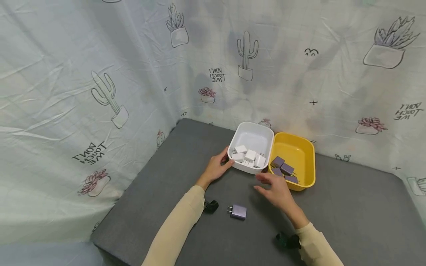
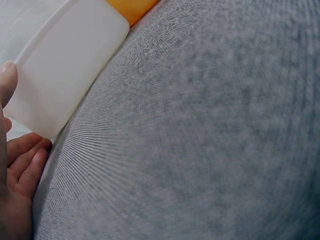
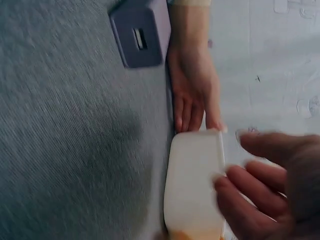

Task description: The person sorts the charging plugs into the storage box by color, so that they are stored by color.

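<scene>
My left hand (image 1: 215, 168) holds the near left corner of a white plastic bin (image 1: 254, 133). Its thumb (image 2: 7, 82) lies by the rim, and its fingers (image 2: 30, 162) are low against the side. Several white charger plugs (image 1: 250, 155) lie in that bin. My right hand (image 1: 277, 190) is in the air just in front of the bins, fingers loosely bent and nothing between them. Beside the white bin stands a yellow bin (image 1: 301, 147) with several purple charger plugs (image 1: 287, 169). Another purple charger plug (image 1: 239, 211) lies on the table between my forearms, prongs pointing left.
The grey table (image 1: 159, 184) meets a white curtain (image 1: 283, 74) printed with cacti at the back and left. Dark wrist devices (image 1: 211, 206) show at both of my sleeves. Both bins stand side by side near the back edge.
</scene>
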The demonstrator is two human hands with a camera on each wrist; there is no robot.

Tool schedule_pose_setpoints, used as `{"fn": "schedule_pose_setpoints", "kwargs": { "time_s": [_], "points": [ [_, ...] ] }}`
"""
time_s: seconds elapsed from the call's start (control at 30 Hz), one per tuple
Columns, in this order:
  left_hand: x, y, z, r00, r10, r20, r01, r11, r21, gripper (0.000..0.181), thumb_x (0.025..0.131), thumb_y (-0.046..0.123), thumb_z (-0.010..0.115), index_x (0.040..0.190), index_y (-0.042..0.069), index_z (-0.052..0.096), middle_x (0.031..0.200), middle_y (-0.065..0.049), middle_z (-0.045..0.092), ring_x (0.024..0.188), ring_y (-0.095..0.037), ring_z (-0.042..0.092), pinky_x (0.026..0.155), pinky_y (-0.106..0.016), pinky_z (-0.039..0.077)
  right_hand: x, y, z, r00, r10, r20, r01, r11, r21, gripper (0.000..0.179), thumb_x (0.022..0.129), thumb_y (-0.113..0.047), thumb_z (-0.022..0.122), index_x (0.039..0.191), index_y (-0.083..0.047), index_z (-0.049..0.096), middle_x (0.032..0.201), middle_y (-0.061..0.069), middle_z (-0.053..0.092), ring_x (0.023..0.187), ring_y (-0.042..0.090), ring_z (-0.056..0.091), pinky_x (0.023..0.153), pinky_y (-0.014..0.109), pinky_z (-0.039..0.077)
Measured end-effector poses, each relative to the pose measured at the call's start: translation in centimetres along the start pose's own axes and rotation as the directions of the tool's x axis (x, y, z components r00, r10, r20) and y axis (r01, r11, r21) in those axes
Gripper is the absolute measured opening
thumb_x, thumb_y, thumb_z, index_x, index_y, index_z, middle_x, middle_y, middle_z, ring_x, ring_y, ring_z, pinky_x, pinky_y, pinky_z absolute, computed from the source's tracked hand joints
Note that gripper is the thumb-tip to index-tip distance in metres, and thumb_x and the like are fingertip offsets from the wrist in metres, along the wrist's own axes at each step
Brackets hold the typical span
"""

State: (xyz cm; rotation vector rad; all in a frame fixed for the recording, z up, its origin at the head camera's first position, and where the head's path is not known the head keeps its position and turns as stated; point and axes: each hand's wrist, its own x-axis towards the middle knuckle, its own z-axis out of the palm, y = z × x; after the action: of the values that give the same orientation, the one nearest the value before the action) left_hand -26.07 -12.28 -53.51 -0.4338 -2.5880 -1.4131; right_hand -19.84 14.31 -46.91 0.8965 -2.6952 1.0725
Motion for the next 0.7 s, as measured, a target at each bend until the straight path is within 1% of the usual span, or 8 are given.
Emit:
{"fn": "schedule_pose_setpoints", "kwargs": {
  "time_s": [0.07,0.13,0.2,0.33,0.47,0.6,0.7],
  "points": [
    [0.0,0.0,0.1,1.0,-0.006,-0.001,0.006,1.0,0.004,0.068,0.096,0.034,0.062,0.155,0.017,0.03,0.141,-0.01,0.056,0.126,-0.02,0.058,0.103,-0.034,0.051,-0.3,-0.2,0.5,0.993,-0.004,0.122,0.005,1.0,-0.005,0.04,0.077,-0.015,0.083,0.113,-0.002,0.07,0.105,0.009,0.074,0.091,0.025,0.071,0.079,0.038,0.06],
    [0.0,0.0,0.1,1.0,-0.012,-0.002,0.012,1.0,0.004,0.068,0.096,0.034,0.062,0.154,0.017,0.03,0.141,-0.009,0.057,0.126,-0.02,0.058,0.103,-0.034,0.051,-0.6,-0.5,1.0,0.973,-0.017,0.228,0.019,1.0,-0.004,0.042,0.079,-0.021,0.082,0.114,-0.003,0.069,0.107,0.008,0.073,0.093,0.024,0.071,0.08,0.036,0.06],
    [0.0,-0.1,0.1,1.0,-0.017,-0.001,0.017,1.0,0.005,0.068,0.096,0.035,0.061,0.155,0.018,0.03,0.141,-0.009,0.057,0.126,-0.019,0.058,0.103,-0.034,0.051,-0.9,-0.6,1.4,0.956,-0.042,0.291,0.044,0.999,0.0,0.045,0.079,-0.026,0.082,0.115,-0.003,0.069,0.107,0.007,0.073,0.093,0.022,0.07,0.08,0.035,0.06],
    [-0.1,-0.1,0.1,1.0,-0.015,-0.005,0.015,1.0,0.007,0.068,0.097,0.036,0.061,0.154,0.018,0.031,0.14,-0.009,0.057,0.125,-0.019,0.059,0.103,-0.034,0.051,-1.3,-1.4,2.3,0.939,-0.087,0.334,0.076,0.996,0.045,0.05,0.078,-0.034,0.082,0.115,-0.004,0.069,0.106,0.005,0.073,0.092,0.019,0.069,0.08,0.034,0.059],
    [-0.1,0.0,0.1,1.0,-0.004,-0.011,0.004,1.0,0.004,0.067,0.097,0.036,0.061,0.154,0.017,0.032,0.139,-0.009,0.058,0.125,-0.02,0.059,0.102,-0.035,0.052,-1.8,-2.2,3.2,0.919,-0.132,0.372,0.126,0.991,0.04,0.052,0.075,-0.039,0.083,0.114,-0.008,0.07,0.103,0.0,0.072,0.089,0.01,0.066,0.078,0.029,0.057],
    [0.0,0.0,0.2,1.0,0.003,-0.007,-0.003,1.0,0.003,0.067,0.097,0.037,0.06,0.154,0.017,0.031,0.139,-0.009,0.059,0.125,-0.02,0.059,0.102,-0.035,0.052,-2.1,-2.8,4.0,0.898,-0.157,0.411,0.169,0.986,0.009,0.051,0.072,-0.036,0.086,0.113,-0.01,0.07,0.103,-0.004,0.071,0.089,0.006,0.062,0.077,0.028,0.055],
    [0.0,-0.1,0.2,1.0,0.005,-0.007,-0.005,1.0,-0.004,0.067,0.097,0.036,0.06,0.154,0.016,0.031,0.139,-0.009,0.059,0.125,-0.02,0.059,0.102,-0.036,0.052,-2.2,-3.2,4.4,0.894,-0.145,0.423,0.17,0.985,-0.023,0.048,0.074,-0.031,0.085,0.114,-0.011,0.069,0.106,-0.003,0.071,0.093,0.006,0.062,0.081,0.033,0.054]
  ]
}}
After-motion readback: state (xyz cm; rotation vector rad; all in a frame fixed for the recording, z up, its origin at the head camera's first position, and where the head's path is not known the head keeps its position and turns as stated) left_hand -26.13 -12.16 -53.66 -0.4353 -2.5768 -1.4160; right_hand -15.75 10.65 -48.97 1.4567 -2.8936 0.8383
